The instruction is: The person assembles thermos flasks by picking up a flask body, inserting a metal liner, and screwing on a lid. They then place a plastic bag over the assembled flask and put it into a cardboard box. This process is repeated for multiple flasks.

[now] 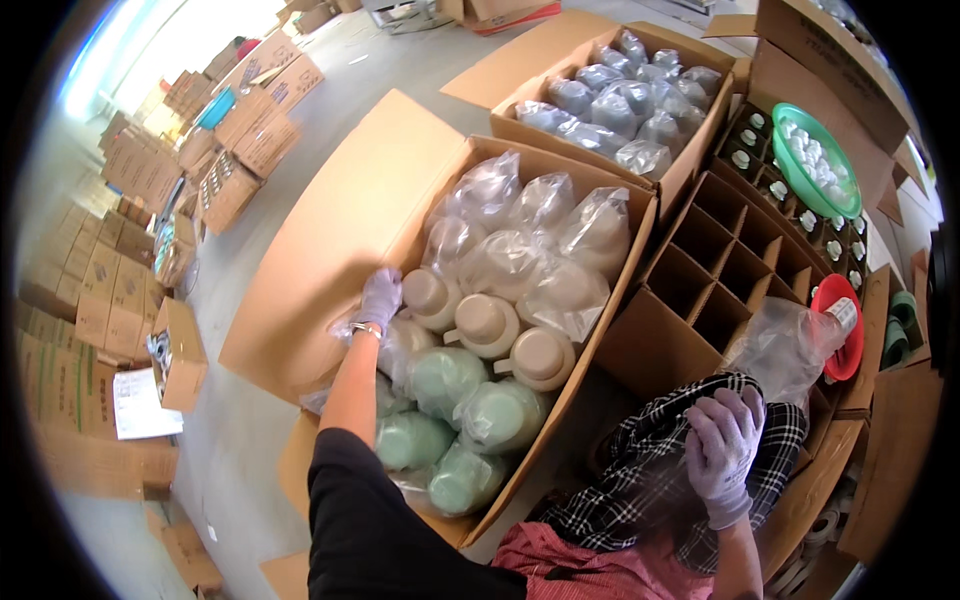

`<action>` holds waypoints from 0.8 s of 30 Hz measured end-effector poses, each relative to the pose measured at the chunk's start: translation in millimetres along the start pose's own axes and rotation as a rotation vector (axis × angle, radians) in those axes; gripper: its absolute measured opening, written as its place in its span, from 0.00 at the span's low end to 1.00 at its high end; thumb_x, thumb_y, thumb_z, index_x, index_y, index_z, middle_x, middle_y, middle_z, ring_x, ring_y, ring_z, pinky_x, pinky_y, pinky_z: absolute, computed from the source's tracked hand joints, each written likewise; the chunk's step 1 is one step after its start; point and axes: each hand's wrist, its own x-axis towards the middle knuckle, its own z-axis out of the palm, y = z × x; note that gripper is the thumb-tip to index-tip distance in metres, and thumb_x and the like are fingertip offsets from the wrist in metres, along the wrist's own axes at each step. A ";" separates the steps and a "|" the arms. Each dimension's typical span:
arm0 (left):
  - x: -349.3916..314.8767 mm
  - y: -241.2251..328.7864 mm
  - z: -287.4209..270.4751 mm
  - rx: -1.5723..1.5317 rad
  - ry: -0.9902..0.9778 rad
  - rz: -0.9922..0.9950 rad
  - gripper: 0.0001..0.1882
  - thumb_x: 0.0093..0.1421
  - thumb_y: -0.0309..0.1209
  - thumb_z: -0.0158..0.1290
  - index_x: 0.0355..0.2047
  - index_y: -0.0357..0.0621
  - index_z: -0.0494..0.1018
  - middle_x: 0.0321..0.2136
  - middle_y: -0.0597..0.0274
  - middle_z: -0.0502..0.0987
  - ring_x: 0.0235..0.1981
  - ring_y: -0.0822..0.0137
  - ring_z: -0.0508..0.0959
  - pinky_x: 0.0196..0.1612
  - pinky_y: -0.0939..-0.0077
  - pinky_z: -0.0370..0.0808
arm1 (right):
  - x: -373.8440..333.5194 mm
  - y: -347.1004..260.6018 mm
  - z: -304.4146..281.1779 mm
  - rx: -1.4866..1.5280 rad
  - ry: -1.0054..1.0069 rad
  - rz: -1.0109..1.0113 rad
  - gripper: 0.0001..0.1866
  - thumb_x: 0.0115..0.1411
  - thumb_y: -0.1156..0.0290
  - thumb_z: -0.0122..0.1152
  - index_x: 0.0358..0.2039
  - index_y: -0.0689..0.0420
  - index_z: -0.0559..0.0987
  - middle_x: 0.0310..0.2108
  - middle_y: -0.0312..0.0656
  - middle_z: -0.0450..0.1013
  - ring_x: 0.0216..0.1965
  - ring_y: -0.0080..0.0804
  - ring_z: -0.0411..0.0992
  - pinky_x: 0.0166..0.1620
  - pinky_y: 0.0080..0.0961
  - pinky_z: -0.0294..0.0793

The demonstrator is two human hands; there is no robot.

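Warehouse floor [290, 130] runs off behind stacked cartons. I see my left hand [379, 297] resting unclenched on a bagged bottle [430, 297] at the big carton's [330, 240] left wall, necks pointing away. My right hand [722, 440] grips a clear plastic bag [785, 345] near the divided box [715, 270].

The grey concrete floor [400, 60] carries everything; a big open carton [330, 240] full of bagged bottles stands in the middle; a second carton [520, 110] stands behind it; a carton with dividers [650, 345] stands at the right; stacked closed boxes [90, 290] line the left edge.
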 end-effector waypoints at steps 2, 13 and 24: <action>14.1 -49.1 55.1 0.336 -0.420 -0.251 0.14 0.61 0.34 0.48 0.40 0.41 0.79 0.45 0.44 0.79 0.50 0.43 0.77 0.54 0.55 0.74 | -0.6 1.3 -0.1 0.010 -0.004 0.009 0.14 0.43 0.74 0.62 0.34 0.56 0.79 0.39 0.40 0.74 0.47 0.43 0.71 0.58 0.54 0.63; 14.8 -13.2 32.0 0.161 -0.766 -0.277 0.19 0.54 0.40 0.58 0.41 0.41 0.81 0.42 0.47 0.81 0.43 0.53 0.82 0.48 0.61 0.76 | -10.7 -1.5 -3.1 -0.053 0.027 0.128 0.15 0.42 0.75 0.64 0.35 0.55 0.79 0.39 0.39 0.75 0.45 0.41 0.72 0.59 0.53 0.62; -177.2 257.8 -133.9 -0.602 0.248 0.462 0.11 0.51 0.24 0.59 0.34 0.39 0.69 0.33 0.55 0.71 0.35 0.62 0.71 0.40 0.67 0.69 | 18.7 -91.8 -17.8 1.902 0.214 0.605 0.57 0.55 0.52 0.71 0.72 0.46 0.39 0.72 0.45 0.40 0.68 0.47 0.53 0.57 0.52 0.72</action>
